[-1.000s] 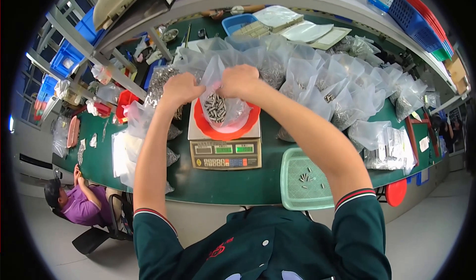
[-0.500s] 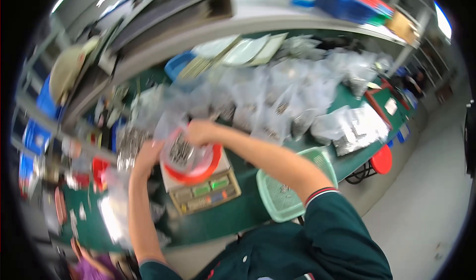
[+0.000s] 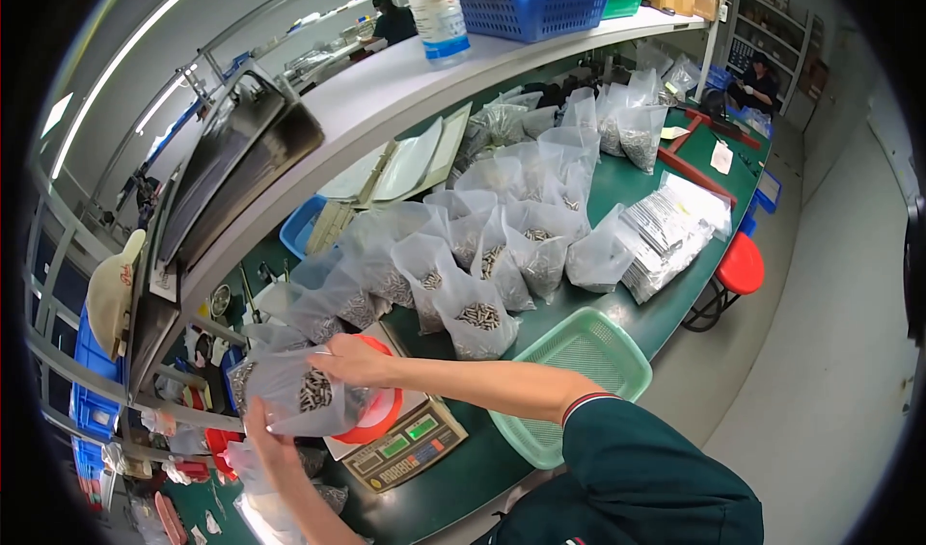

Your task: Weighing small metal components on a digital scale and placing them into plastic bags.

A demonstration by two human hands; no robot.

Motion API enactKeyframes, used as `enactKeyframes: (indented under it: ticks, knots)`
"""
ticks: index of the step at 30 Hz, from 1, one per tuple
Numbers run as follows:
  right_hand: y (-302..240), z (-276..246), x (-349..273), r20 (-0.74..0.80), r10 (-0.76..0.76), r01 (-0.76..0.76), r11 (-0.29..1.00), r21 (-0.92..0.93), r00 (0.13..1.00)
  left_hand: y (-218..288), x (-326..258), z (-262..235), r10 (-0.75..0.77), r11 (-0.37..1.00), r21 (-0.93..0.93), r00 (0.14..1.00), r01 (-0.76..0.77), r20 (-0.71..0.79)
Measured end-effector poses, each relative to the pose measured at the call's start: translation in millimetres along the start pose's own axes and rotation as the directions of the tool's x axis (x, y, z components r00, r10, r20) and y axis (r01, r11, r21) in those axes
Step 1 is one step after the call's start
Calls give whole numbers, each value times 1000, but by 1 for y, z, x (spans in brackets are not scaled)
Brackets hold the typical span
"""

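Both my hands grip a clear plastic bag (image 3: 280, 381) holding small metal pins (image 3: 314, 391). My left hand (image 3: 266, 431) pinches its near left side, and my right hand (image 3: 353, 362) grasps its right edge. The bag is held open, tilted, beside and partly over a red bowl (image 3: 388, 412). That bowl sits on a counting scale (image 3: 405, 446) with lit green displays. Several similar bags of metal pins (image 3: 479, 318) stand upright beyond my right forearm.
A light green basket (image 3: 632, 357) lies right of the scale. Silver packets (image 3: 675, 231) are piled farther right, above a red stool (image 3: 741, 263). A white shelf (image 3: 386, 96) with a bottle (image 3: 439, 19) and blue basket (image 3: 531, 13) overhangs the table. Two people are in the background.
The bag has moved from over the red bowl toward the left, held in both hands. My view has shifted, showing more of the shelf.
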State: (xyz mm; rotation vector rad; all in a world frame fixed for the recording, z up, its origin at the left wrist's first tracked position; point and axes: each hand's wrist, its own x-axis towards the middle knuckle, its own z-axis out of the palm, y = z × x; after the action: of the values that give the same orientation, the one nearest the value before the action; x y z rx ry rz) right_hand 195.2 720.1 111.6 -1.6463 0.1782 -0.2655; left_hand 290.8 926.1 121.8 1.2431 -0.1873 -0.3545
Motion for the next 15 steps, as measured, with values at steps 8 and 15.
enactKeyframes:
  ticks: [8, 15]
  knots:
    - [-79, -108, -84, 85, -143, 98, 912, 399, 986, 39, -102, 124, 250, 968, 14, 959, -250, -136]
    - [-97, -282, -151, 252, -181, 34, 868, 496, 951, -42, -185, 310, 901, 360, 656, 429, -663, -61]
